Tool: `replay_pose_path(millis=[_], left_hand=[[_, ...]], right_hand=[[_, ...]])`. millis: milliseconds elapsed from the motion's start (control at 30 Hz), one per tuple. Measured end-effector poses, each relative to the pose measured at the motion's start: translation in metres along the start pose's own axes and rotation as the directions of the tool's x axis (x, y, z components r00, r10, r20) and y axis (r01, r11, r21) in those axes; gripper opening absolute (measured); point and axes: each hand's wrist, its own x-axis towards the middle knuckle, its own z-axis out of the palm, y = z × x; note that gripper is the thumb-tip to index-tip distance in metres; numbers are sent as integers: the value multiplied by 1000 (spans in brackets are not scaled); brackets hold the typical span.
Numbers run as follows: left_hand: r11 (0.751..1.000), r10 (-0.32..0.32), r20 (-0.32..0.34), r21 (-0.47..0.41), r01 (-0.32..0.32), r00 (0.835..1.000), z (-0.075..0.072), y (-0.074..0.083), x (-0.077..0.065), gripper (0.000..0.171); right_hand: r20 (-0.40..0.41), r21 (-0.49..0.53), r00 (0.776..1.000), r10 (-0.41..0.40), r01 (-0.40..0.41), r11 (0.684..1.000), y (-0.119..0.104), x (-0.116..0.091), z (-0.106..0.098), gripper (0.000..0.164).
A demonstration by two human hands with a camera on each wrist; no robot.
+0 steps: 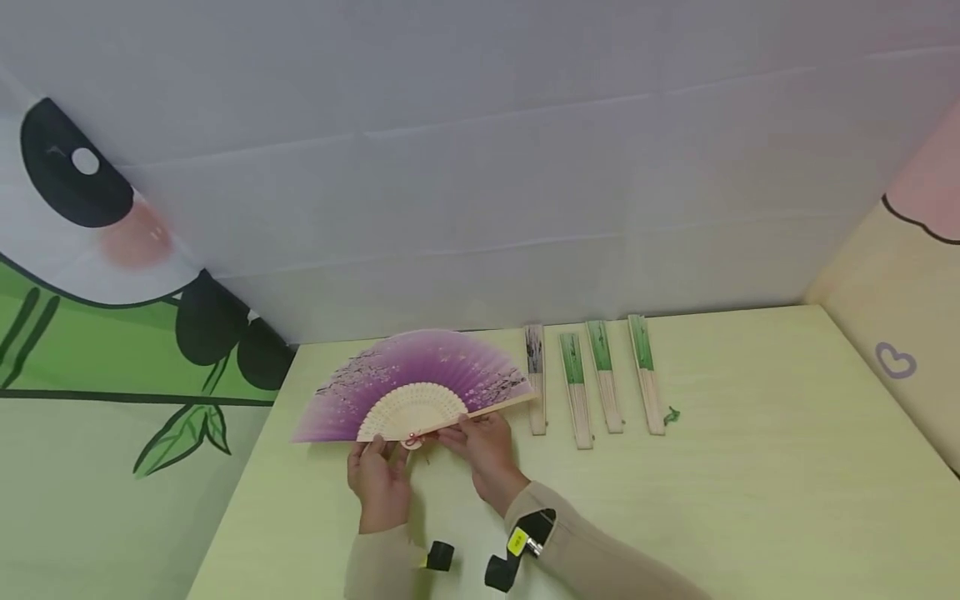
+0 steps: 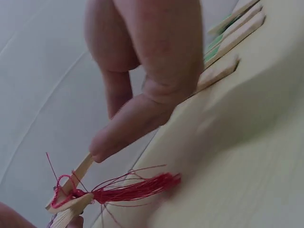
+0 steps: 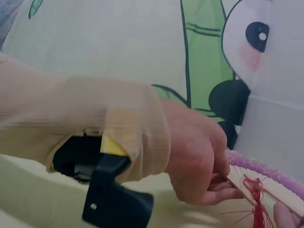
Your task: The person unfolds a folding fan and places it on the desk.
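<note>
A purple folding fan (image 1: 438,367) with a blossom print is spread wide in the head view, its pale slatted ribs (image 1: 412,408) gathering at a pivot near me. My left hand (image 1: 381,483) pinches the left end stick close to that pivot. On the other side, my right hand (image 1: 487,457) grips the right end stick between thumb and fingers. From the pivot hangs a red tassel (image 2: 137,189), seen clearly in the left wrist view, where my right hand (image 2: 152,61) fills the top. The right wrist view shows my left hand (image 3: 197,156) at the fan's sticks.
Right of the open fan lie several folded fans in a row: one with greyish-purple cloth (image 1: 535,350), then three with green cloth (image 1: 572,358). The rightmost has a green tassel (image 1: 672,414). A printed cloth wall (image 1: 487,192) rises behind the pale table (image 1: 750,467).
</note>
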Motion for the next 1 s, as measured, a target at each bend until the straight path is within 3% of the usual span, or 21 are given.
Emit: replay_pose_path(millis=[333, 500, 667, 833, 1000], left_hand=[[998, -64, -116, 18, 67, 991, -18, 22, 30, 17], [996, -50, -84, 64, 56, 995, -19, 24, 34, 27], [977, -45, 3, 207, 44, 999, -10, 24, 25, 56], [961, 41, 14, 273, -43, 999, 3, 16, 10, 70], [945, 138, -12, 301, -128, 990, 12, 5, -10, 71]], right_hand=[[19, -55, 996, 83, -81, 995, 26, 21, 23, 24], [33, -98, 994, 105, -101, 990, 29, 27, 21, 20], [69, -163, 991, 115, -103, 981, 25, 29, 13, 23], [73, -219, 990, 117, -99, 971, 15, 21, 2, 39], [50, -320, 999, -13, 29, 947, 1, 8, -13, 37]])
